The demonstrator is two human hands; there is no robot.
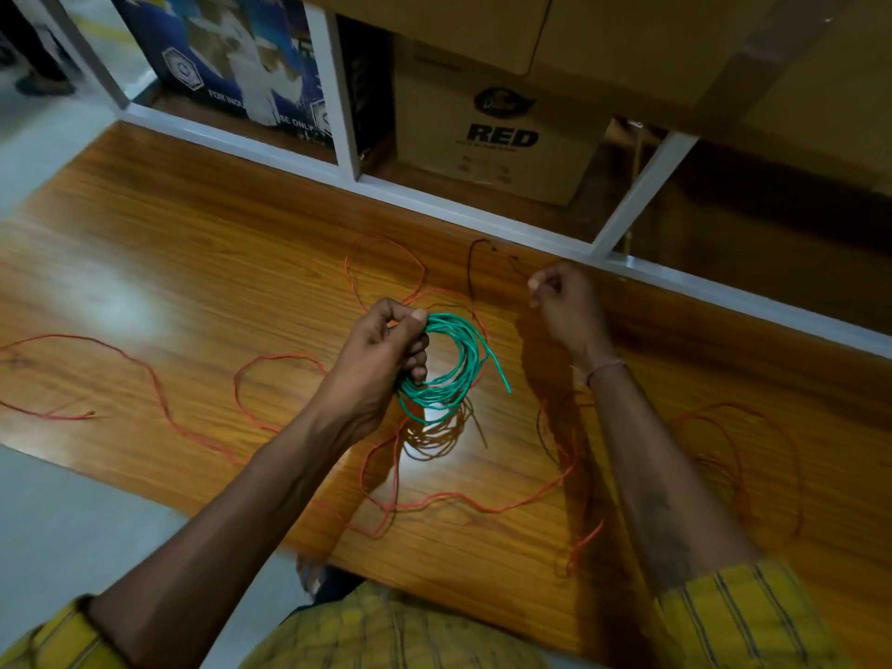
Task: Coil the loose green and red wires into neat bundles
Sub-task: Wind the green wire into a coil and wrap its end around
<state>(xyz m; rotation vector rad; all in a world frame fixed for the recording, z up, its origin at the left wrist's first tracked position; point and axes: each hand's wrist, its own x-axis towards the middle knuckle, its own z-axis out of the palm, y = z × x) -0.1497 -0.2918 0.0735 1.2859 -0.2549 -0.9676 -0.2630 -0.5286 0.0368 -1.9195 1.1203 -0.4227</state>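
The green wire hangs as a round coil of several loops above the wooden table, its free end sticking out to the right. My left hand grips the coil's left side, fingers curled through the loops. My right hand is raised to the right of the coil with its fingers curled; whether it pinches anything I cannot tell. The red wire lies loose across the table in wide loops from the far left to the right, passing under both forearms. A thin dark wire lies near the right hand.
The wooden table ends at a white shelf frame at the back. Behind the frame stand a cardboard box marked RED and a blue printed box. Grey floor shows at the left and front.
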